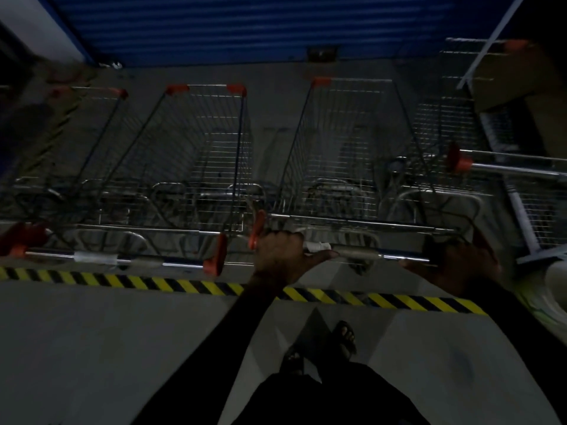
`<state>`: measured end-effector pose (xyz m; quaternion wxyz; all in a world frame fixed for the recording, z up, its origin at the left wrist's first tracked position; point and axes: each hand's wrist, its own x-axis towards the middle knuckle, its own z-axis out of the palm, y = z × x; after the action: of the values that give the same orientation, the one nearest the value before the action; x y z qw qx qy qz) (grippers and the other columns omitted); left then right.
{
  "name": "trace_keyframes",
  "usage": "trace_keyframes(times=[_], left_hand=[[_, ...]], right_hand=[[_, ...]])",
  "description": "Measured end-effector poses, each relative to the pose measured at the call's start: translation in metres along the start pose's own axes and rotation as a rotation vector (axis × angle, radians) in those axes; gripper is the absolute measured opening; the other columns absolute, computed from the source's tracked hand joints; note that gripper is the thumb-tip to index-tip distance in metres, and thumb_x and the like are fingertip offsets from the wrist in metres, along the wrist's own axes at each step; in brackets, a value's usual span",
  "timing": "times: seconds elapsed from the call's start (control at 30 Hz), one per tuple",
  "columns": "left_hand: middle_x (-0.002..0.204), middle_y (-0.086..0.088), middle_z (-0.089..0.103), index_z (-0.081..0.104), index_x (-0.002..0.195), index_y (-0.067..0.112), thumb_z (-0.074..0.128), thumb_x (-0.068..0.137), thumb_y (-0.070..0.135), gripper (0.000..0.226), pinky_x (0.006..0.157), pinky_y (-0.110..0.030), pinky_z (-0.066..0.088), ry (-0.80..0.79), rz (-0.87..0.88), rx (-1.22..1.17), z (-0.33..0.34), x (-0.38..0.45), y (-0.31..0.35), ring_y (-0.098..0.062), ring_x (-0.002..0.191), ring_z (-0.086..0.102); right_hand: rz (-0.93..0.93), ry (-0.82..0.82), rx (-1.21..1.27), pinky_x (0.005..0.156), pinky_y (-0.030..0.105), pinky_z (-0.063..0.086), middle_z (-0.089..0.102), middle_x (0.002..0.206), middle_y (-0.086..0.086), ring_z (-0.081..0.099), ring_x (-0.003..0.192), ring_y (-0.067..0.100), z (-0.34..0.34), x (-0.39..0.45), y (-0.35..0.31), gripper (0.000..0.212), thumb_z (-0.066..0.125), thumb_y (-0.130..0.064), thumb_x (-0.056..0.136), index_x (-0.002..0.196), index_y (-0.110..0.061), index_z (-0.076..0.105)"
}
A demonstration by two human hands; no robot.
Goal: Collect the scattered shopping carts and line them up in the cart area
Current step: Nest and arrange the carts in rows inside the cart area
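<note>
- Left hand point(283, 256): fingers curled over the handle bar point(368, 253) of the held cart point(346, 167), at its left end beside the orange end cap; thumb stretched along the bar's underside.
- Right hand point(454, 265): wrapped round the same bar at its right end; dim light, finger detail poor.
- Both forearms in dark sleeves.
- Held cart: chrome wire-mesh basket, tapering toward the far end, orange plastic corner pieces; stands beyond the striped floor tape point(190, 285), nose toward the shutter.
- Left neighbour cart point(196, 154): same wire build, its handle point(122, 260) a chrome tube with orange caps, parallel to and just beside the held cart.
- Far-left cart point(76, 142): partly blurred, same row.
- Right-hand cart point(503, 167): at frame edge, orange cap on a metal bar; angled differently from the row.
- Floor point(107, 348): smooth grey concrete; yellow-black hazard tape runs across it just under the handles.
- Back wall: blue ribbed roller shutter point(245, 26).
- Sandalled feet point(345, 335) visible below the tape.
</note>
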<state>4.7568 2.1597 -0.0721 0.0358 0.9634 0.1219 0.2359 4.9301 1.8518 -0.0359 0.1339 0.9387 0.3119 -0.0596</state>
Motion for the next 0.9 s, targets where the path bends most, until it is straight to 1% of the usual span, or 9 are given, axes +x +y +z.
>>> trace_keyframes(times=[0.07,0.13,0.3,0.4,0.47,0.57,0.67,0.77,0.9], left_hand=[[0.046,-0.003,0.054,0.078,0.065,0.025,0.038,0.087,0.096,0.084,0.100,-0.044,0.047,-0.169,-0.026,-0.025,-0.005,-0.008,-0.001,-0.019,0.051,0.060],[0.047,-0.003,0.055,0.077,0.066,0.026,0.030,0.084,0.099,0.089,0.109,-0.051,0.042,-0.215,-0.027,0.051,-0.009,-0.015,-0.001,-0.019,0.053,0.061],[0.052,0.000,0.059,0.030,0.051,0.021,0.032,0.079,0.102,0.086,0.108,-0.045,0.046,-0.350,-0.016,0.131,-0.033,-0.017,0.003,-0.014,0.056,0.061],[0.046,0.001,0.048,0.020,0.051,0.026,0.022,0.076,0.104,0.082,0.118,-0.059,0.033,-0.340,-0.011,0.138,-0.039,-0.014,0.006,-0.014,0.054,0.043],[0.045,0.005,0.037,0.026,0.051,0.025,0.014,0.076,0.104,0.084,0.120,-0.060,0.027,-0.385,-0.006,0.183,-0.040,-0.014,0.008,-0.014,0.054,0.045],[0.054,-0.001,0.060,0.047,0.053,0.023,0.019,0.079,0.103,0.088,0.115,-0.052,0.038,-0.381,-0.009,0.160,-0.039,-0.016,0.013,-0.019,0.060,0.065],[0.053,-0.001,0.058,0.032,0.049,0.024,0.020,0.078,0.104,0.086,0.114,-0.048,0.038,-0.406,-0.032,0.189,-0.037,-0.019,0.017,-0.017,0.060,0.064],[0.041,0.006,0.031,0.021,0.044,0.027,0.037,0.080,0.101,0.084,0.117,-0.054,0.035,-0.330,-0.027,0.163,-0.038,-0.018,0.018,-0.015,0.048,0.057],[0.048,-0.004,0.050,0.055,0.052,0.031,0.051,0.079,0.096,0.070,0.085,-0.044,0.056,-0.421,-0.065,0.082,-0.042,-0.016,0.022,-0.023,0.054,0.063]], right_hand=[[0.006,-0.015,0.049,0.117,0.045,0.036,0.073,0.085,-0.009,0.071,0.101,0.014,-0.004,-0.011,-0.006,0.097,-0.006,-0.098,0.073,0.083,-0.039,0.070],[-0.001,-0.014,0.078,0.115,0.045,0.038,0.073,0.088,-0.007,0.071,0.102,0.017,-0.005,-0.020,-0.011,0.090,0.004,-0.098,0.076,0.080,-0.037,0.070],[0.015,0.001,0.081,0.122,0.047,0.023,0.072,0.082,-0.007,0.071,0.094,0.016,0.007,-0.029,-0.014,0.102,-0.005,-0.101,0.069,0.081,-0.035,0.071],[-0.001,-0.002,0.045,0.126,0.050,0.017,0.072,0.079,-0.008,0.072,0.092,0.014,0.009,-0.029,-0.013,0.102,-0.007,-0.101,0.070,0.082,-0.036,0.071],[-0.017,0.002,0.051,0.126,0.052,0.018,0.065,0.070,-0.010,0.072,0.090,0.012,0.009,-0.028,-0.010,0.099,-0.006,-0.103,0.070,0.077,-0.036,0.067],[-0.027,-0.019,0.057,0.125,0.055,0.014,0.058,0.065,-0.012,0.070,0.088,0.011,0.015,-0.025,-0.004,0.098,-0.005,-0.103,0.071,0.074,-0.036,0.066],[-0.051,0.005,0.047,0.125,0.057,0.013,0.068,0.076,-0.013,0.070,0.093,0.011,0.024,-0.020,0.004,0.096,0.001,-0.104,0.074,0.073,-0.036,0.068],[-0.077,0.053,-0.017,0.122,0.052,0.013,0.072,0.083,-0.015,0.069,0.097,0.010,0.028,-0.017,0.007,0.097,0.000,-0.103,0.074,0.075,-0.036,0.070],[-0.085,0.147,0.037,0.112,0.048,0.034,0.068,0.068,-0.011,0.071,0.084,0.014,0.032,-0.019,0.008,0.092,0.009,-0.104,0.075,0.063,-0.031,0.064]])
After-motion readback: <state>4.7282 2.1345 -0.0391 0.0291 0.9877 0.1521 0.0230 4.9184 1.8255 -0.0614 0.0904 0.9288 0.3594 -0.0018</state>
